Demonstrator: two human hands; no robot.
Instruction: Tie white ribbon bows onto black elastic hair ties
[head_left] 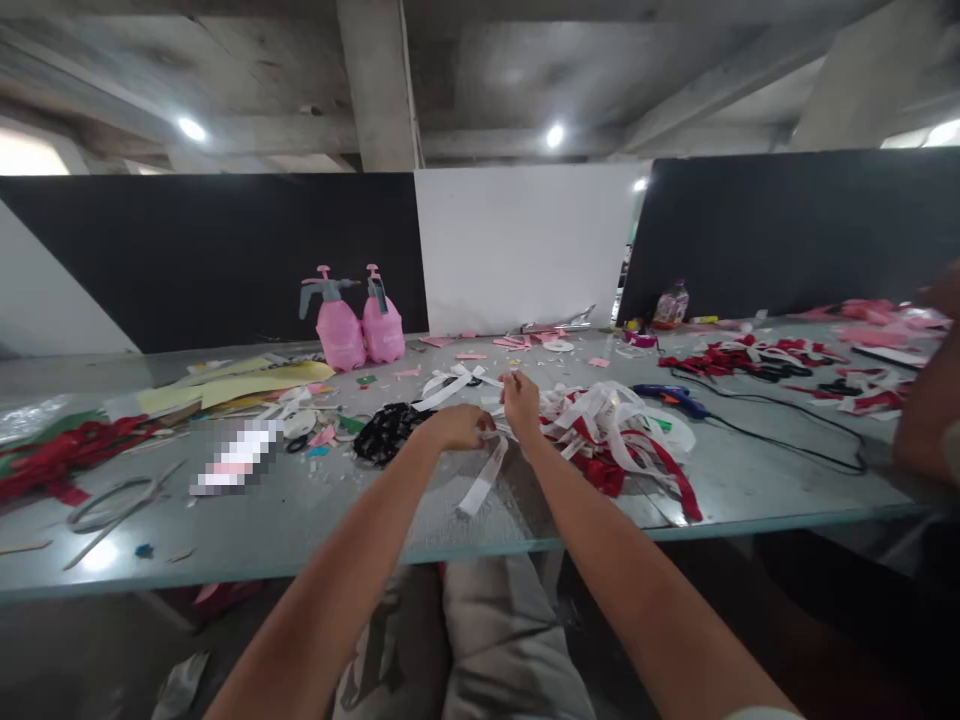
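Grey tabletop (pixel 300 530) strewn with ribbons (pixel 611 430) stands beneath concrete beams (pixel 379 80).

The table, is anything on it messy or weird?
Yes: white and red ribbons lie in a tangled heap beside the right hand, and pink scraps are scattered near the white panel, so it looks untidy. I see nothing clearly broken.

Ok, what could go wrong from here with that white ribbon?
The white ribbon at the left hand might tangle with the red and white ribbon heap beside the right hand. The blue tool, seemingly a glue gun, lies by that heap; if hot, it could scorch ribbons.
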